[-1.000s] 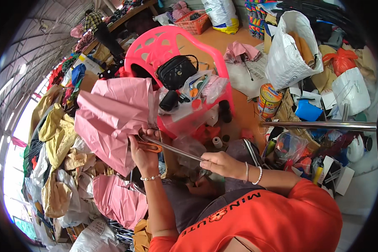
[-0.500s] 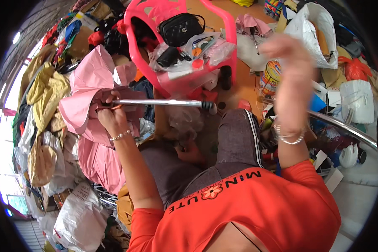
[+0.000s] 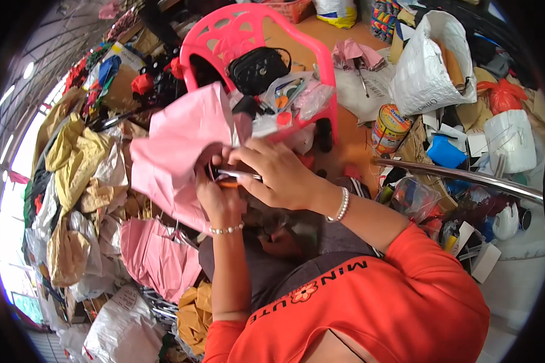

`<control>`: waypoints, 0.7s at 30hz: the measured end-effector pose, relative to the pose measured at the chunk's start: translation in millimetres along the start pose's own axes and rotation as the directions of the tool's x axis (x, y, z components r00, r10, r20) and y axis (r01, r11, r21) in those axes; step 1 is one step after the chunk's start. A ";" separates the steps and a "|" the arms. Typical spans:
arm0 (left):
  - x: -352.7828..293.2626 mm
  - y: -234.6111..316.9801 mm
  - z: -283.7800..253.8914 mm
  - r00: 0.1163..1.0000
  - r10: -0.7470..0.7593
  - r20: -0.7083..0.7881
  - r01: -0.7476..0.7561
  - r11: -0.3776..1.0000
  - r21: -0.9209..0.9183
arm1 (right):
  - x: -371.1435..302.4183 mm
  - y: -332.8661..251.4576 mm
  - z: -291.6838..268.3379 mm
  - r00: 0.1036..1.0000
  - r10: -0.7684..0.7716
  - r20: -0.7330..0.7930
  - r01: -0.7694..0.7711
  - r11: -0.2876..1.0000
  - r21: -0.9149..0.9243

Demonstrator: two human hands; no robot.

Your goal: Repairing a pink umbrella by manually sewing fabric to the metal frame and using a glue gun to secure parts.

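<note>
A pink umbrella (image 3: 178, 145) with crumpled, partly gathered fabric is in front of me on the left. My left hand (image 3: 214, 192) is closed round its middle, where the fabric meets the metal shaft (image 3: 239, 175). From the right, my right hand (image 3: 278, 173) reaches across, its fingers pinching the shaft close to the left hand. The fingers hide most of the shaft and whatever small parts sit at the joint. Below lies more pink umbrella fabric (image 3: 157, 257), beside my left forearm.
A pink plastic chair (image 3: 330, 72) ahead bears a black bag (image 3: 259, 71) and clear plastic bags of small items. To the right stand a yellow tin (image 3: 390, 129), a white sack (image 3: 406, 81) and a metal pole (image 3: 466, 175). Heaped fabric (image 3: 79, 172) fills the left.
My right hand has come down from the raised right side onto the shaft. The left hand has moved right with the umbrella, whose fabric now overlaps the chair's left side.
</note>
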State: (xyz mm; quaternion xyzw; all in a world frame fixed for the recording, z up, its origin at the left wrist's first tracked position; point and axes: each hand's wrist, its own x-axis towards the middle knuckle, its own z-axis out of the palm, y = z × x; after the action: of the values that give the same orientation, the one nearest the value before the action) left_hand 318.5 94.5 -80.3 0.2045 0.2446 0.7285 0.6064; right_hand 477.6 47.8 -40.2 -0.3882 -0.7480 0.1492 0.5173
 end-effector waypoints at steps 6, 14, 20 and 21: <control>19.8 -2.2 -42.4 0.993 -0.085 0.079 0.088 0.996 -0.033 | -47.7 28.9 -17.4 0.791 0.201 0.577 -0.204 0.977 -0.061; 30.3 -8.6 -50.5 0.996 0.026 -0.091 -0.017 0.995 0.101 | -82.2 26.7 -53.4 0.777 0.294 0.557 -0.333 0.942 -0.033; -1.4 -27.1 -22.4 0.998 0.051 0.040 -0.061 0.938 0.341 | -109.8 27.8 -48.5 0.796 0.351 0.494 -0.467 0.875 0.131; -5.1 -28.7 -15.1 0.997 0.071 0.024 -0.074 0.887 0.457 | -118.0 32.0 -48.4 0.821 0.340 0.459 -0.499 0.819 0.285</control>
State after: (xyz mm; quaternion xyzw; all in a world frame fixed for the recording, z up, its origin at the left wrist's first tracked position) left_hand 332.9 92.1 -109.6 0.3527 0.3994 0.6719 0.5145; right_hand 553.7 -26.6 -117.5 -0.3973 -0.6829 0.4820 0.3789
